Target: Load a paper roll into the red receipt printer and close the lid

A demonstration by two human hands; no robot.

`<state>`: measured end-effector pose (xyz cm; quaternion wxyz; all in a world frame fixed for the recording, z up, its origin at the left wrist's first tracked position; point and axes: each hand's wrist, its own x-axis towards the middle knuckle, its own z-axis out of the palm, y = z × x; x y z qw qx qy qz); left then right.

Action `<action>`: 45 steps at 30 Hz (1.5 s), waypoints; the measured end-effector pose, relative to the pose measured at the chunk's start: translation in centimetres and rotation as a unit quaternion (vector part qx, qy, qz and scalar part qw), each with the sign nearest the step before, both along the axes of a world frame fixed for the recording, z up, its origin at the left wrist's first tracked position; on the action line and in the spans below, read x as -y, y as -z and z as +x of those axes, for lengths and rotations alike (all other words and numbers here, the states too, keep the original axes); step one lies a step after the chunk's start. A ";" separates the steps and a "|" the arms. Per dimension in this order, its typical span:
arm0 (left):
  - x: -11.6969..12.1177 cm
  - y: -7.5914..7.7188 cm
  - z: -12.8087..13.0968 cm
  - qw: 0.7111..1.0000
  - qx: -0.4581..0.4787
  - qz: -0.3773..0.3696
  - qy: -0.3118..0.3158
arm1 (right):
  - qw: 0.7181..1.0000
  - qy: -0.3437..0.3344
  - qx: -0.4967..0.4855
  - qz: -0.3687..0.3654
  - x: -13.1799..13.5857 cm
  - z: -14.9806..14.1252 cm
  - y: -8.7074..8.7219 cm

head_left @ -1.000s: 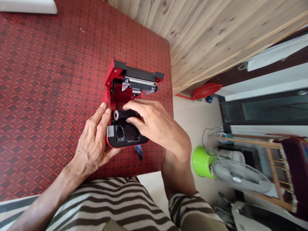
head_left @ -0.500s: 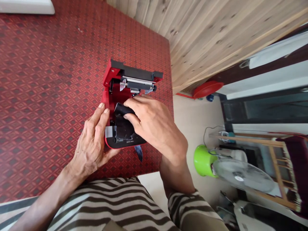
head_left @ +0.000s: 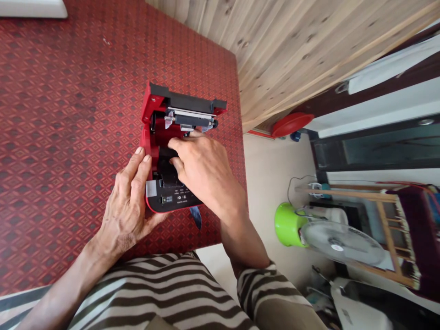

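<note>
A red and black label printer (head_left: 147, 137) lies on the table with its lid (head_left: 189, 101) raised, showing a roller under the lid. My right hand (head_left: 206, 169) reaches into the bay, closed on a black roll (head_left: 167, 156) between thumb and fingers. Part of the roll is hidden by the hand. A black strip (head_left: 169, 176) from the roll hangs toward the front panel, which shows small printed icons and a pale grey sticker (head_left: 151, 188). My left hand (head_left: 127, 206) braces the printer's near left corner, fingers along its side and thumb at the front edge.
The table (head_left: 68, 114) has a red patterned cover. A dark blue pointed piece (head_left: 195, 217) pokes out from the printer's front edge. A white object (head_left: 34, 8) is at the upper left. Beyond the table are a wooden wall (head_left: 275, 41), a green bucket (head_left: 287, 224) and a fan (head_left: 343, 243).
My right hand has pushed the black roll deeper into the printer's bay. The black strip has drawn back, uncovering more of the front panel's icons. My left hand stays against the printer.
</note>
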<state>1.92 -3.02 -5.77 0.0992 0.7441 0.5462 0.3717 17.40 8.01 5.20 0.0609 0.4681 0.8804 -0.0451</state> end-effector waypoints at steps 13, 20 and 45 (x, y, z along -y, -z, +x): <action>-0.2 0.0 -0.3 1.000 0.004 0.004 0.010 | 0.999 -0.002 -0.007 -0.038 -0.6 0.2 0.4; -0.1 -0.4 -0.4 1.000 0.015 -0.008 0.011 | 0.981 -0.013 -0.183 -0.057 1.5 3.2 -0.4; -1.0 -5.6 1.0 0.996 -0.089 -0.004 0.019 | 0.951 -0.043 -0.307 -0.018 2.6 6.3 1.8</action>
